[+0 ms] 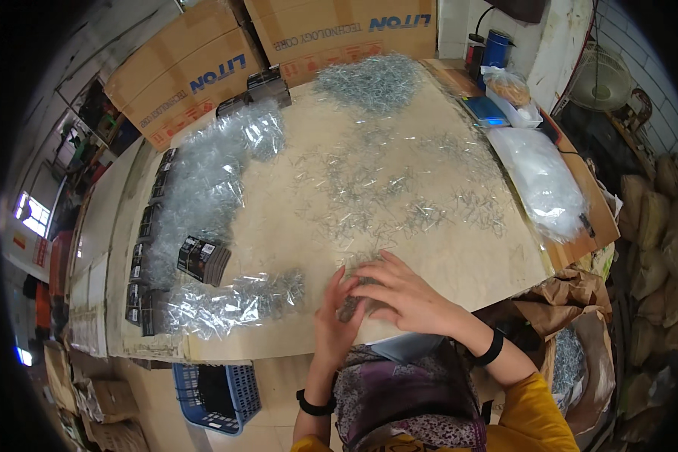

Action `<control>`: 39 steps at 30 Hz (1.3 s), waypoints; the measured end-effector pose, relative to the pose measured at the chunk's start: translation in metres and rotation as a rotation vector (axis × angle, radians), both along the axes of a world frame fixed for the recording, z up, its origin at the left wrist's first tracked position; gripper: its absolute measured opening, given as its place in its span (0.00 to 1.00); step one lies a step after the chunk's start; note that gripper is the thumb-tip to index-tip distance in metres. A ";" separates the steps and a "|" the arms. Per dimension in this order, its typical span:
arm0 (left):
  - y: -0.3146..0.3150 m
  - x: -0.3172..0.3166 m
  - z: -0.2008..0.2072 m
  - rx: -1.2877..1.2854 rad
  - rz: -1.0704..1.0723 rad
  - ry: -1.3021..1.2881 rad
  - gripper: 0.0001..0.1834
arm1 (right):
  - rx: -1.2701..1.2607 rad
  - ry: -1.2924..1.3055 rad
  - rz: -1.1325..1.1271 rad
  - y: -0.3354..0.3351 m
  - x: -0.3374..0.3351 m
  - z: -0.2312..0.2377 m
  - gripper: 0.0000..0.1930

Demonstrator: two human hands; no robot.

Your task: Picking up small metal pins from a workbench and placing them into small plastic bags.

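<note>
Yellow sleeves (531, 410), black bands (490, 347) at both wrists — and a dark purple apron (403, 392) — speckled along its edges.

This looks like a workshop. Past the hands (408, 296), big brown boxes (328, 47) stand along a wide table (279, 207) with piles of thin, shiny bits (371, 81). Clear packets (202, 177) lie left of the hands. A scale (488, 111) and fat sacks (649, 271) are off to the right.
</note>
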State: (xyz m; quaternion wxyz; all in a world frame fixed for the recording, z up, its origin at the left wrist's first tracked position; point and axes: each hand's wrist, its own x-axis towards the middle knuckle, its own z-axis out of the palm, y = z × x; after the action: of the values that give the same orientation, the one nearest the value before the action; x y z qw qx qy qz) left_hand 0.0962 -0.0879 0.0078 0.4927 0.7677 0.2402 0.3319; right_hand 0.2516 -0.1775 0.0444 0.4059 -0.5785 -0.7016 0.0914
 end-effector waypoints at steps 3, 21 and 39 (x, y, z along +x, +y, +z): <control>0.006 -0.003 -0.005 -0.127 -0.029 -0.018 0.34 | 0.011 -0.206 -0.118 0.006 0.004 -0.013 0.12; 0.027 -0.016 -0.009 -0.329 0.234 -0.137 0.20 | -0.130 -0.380 -0.609 0.011 0.044 -0.028 0.16; -0.001 -0.006 0.001 0.069 0.237 0.077 0.31 | 0.149 -0.037 -0.253 0.020 -0.014 0.015 0.10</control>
State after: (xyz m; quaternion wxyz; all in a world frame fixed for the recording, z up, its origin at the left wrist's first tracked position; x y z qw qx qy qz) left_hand 0.0902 -0.0894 0.0089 0.4135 0.7627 0.3364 0.3663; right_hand 0.2373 -0.1579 0.0593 0.4428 -0.6322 -0.6353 -0.0237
